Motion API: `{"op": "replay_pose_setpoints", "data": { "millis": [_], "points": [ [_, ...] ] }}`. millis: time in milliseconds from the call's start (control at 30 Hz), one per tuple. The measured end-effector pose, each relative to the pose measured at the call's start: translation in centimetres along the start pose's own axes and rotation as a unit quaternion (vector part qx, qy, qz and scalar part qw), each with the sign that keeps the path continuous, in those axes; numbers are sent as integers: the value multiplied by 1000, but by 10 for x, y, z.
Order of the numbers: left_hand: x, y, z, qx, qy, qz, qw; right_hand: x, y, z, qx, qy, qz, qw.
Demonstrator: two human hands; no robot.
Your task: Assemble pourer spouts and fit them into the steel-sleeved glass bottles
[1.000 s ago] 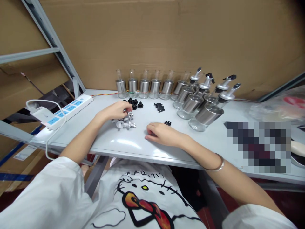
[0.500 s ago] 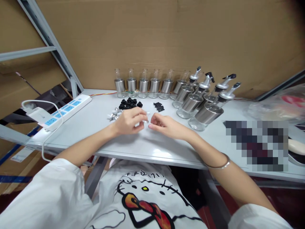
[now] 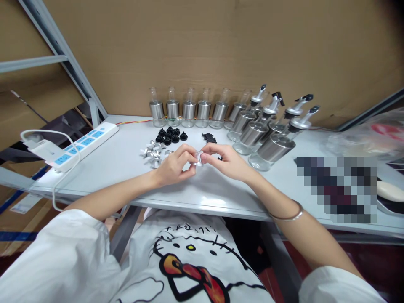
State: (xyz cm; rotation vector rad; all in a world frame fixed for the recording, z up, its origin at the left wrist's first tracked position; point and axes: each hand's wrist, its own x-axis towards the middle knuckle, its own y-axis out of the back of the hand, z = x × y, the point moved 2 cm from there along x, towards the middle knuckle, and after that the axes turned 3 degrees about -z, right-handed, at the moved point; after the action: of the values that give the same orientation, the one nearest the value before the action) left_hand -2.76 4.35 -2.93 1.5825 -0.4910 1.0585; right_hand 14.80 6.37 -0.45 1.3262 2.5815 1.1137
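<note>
Over the middle of the table, my left hand pinches a small silver pourer spout between thumb and fingers. My right hand meets it from the other side, thumb and forefinger closed on the same part. More silver pourer spouts lie in a loose group just beyond my left hand. Behind these sits a cluster of black stoppers. Small black flip caps are beyond my right hand, which partly covers them.
Glass bottles with steel sleeves line the back edge. At the right, several bottles wear pourers. A power strip with a plugged-in charger lies at the left; a plastic bag and a blurred-out item are at the right.
My right hand has come in to the left and closed on the pourer spout in my left hand. The spout now shows more clearly between the fingers.
</note>
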Motion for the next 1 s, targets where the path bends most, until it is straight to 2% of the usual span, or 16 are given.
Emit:
{"op": "replay_pose_setpoints", "data": {
  "millis": [100,267,433,633,700,867,1000],
  "points": [
    [-1,-1,-2,-18,4,-9,1000,1,-1,0,11,-6,5,1000],
    [-4,-3,-5,-8,2,-60,998,2,1,1,10,-23,13,1000],
    [-6,-7,-9,-86,54,-88,991,1,8,4,4,-5,78,997],
    [-8,-14,-6,-114,58,-201,971,2,6,3,-14,-2,31,999],
    [-9,-15,-5,-110,54,-213,969,2,4,2,-31,2,21,999],
    [-9,-17,-5,-82,35,-200,976,3,4,4,-109,36,8,993],
    [-11,-20,-5,-68,25,-204,976,5,15,14,-239,78,24,968]
  ]
}}
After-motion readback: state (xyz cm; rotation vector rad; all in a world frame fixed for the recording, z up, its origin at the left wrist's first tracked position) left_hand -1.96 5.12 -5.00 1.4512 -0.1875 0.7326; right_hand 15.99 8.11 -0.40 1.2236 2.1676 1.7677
